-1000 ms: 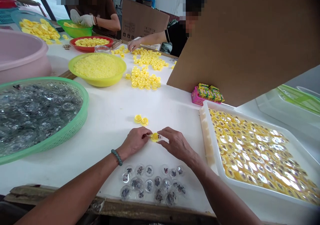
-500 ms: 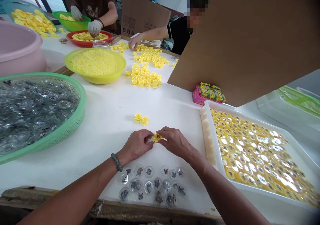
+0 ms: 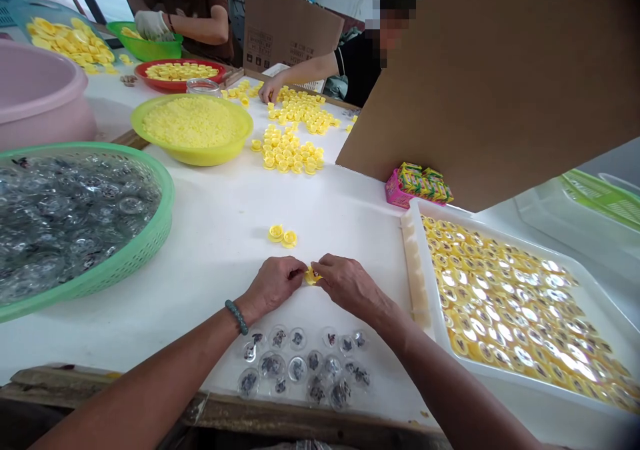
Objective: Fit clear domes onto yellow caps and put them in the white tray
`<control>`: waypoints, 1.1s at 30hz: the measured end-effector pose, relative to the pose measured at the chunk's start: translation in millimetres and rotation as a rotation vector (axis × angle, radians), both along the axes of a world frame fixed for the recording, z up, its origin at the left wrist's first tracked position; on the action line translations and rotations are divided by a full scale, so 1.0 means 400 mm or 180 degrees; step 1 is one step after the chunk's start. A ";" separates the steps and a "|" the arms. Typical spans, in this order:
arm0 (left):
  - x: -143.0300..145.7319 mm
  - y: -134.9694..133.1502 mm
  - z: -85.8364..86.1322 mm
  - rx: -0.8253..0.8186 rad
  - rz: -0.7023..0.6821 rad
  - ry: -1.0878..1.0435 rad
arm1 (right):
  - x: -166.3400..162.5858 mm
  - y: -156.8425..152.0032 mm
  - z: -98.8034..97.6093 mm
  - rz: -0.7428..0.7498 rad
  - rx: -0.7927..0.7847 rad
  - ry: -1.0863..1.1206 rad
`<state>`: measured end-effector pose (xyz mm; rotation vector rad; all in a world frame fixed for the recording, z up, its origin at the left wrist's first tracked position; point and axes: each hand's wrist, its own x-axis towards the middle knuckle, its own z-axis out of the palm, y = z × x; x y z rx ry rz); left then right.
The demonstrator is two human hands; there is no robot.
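While pinching a yellow cap (image 3: 313, 277) between left hand (image 3: 274, 285) and right hand (image 3: 350, 285), narrow grip, mid-fitting step; next move calling for a clear capsule (image 3: 297, 369) below the hands.

Your left hand (image 3: 273, 285) and right hand (image 3: 347, 285) covered most of the small yellow cap (image 3: 313, 277) at six o'clock, hiding its shape. A cardboard sheet (image 3: 490, 90) blocked the view at two o'clock, and the picture's edge cut off the white tray (image 3: 500, 379) at four o'clock and the pink basin (image 3: 40, 97) at ten.
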<state>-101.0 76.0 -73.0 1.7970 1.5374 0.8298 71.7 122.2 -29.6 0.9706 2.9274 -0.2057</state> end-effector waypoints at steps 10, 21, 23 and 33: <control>-0.004 0.008 -0.015 -0.0030 0.0024 -0.0175 | -0.008 0.017 -0.008 -0.0239 -0.0437 0.0361; -0.006 0.012 -0.014 0.0025 -0.0066 -0.0168 | 0.007 0.010 -0.025 -0.0103 -0.0532 0.0586; -0.007 0.013 -0.017 0.0018 -0.0075 -0.0196 | 0.012 0.017 -0.023 0.0065 -0.0584 0.0646; -0.011 0.020 -0.026 0.0032 -0.0087 -0.0219 | 0.022 0.046 -0.030 0.0707 -0.0446 0.0612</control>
